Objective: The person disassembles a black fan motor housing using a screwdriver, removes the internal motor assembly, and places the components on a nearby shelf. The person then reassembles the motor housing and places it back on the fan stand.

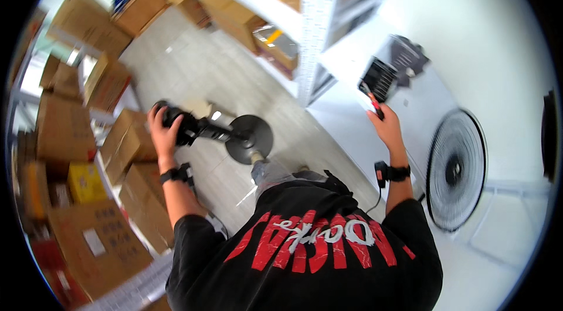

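Note:
My left hand (165, 135) grips a black motor-like head (185, 126) atop a short black stand, whose round base (255, 145) rests on the floor beside my foot. My right hand (385, 126) is closed on a red-and-black screwdriver-like tool (376, 106), its tip over a black slotted tray (381, 75) on a white table (346, 123). Dark flat pieces (409, 56) lie behind that tray. A round wire fan grille (456, 141) stands to the right of my right forearm.
Stacked cardboard boxes (97, 246) line the left side. A white shelving unit (311, 29) holds more boxes (231, 18) ahead. A wooden crate (138, 15) stands at the back left. A white wall (487, 47) is on the right.

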### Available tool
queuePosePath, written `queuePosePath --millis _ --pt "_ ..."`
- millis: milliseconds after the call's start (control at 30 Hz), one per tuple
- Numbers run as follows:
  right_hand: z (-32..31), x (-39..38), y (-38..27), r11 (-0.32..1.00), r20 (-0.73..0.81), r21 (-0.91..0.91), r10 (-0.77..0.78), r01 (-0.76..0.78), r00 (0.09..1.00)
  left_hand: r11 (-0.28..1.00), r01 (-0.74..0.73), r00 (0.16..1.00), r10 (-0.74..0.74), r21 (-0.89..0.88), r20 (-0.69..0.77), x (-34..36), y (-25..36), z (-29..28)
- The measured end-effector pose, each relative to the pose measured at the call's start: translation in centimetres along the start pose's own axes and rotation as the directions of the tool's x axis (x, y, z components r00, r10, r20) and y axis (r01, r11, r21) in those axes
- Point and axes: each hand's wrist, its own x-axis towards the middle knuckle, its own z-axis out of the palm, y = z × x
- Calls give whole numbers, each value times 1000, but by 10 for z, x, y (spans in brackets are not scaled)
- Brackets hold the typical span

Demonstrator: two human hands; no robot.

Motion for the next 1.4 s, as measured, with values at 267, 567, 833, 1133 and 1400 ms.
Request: queuePosePath --millis 267,567,833,1133,1400 --pt "100 18 -64 918 485 368 -51 -150 873 998 56 995 -55 7 -84 -8 -8 -5" --pt "226 15 -223 866 709 484 -303 -128 636 983 110 991 -121 -148 -64 -15 -22 -9" --pt "358 -5 -267 816 784 421 -107 -397 611 951 88 991 -114 -297 -73 -22 -38 -2" --pt "406 -23 -273 670 744 514 -37 -536 667 924 46 992 -86 -380 -89 -29 -45 -15" --pt "413 -18 -267 601 715 564 -13 -566 699 865 24 999 -38 -501 -17 -27 -58 -12"
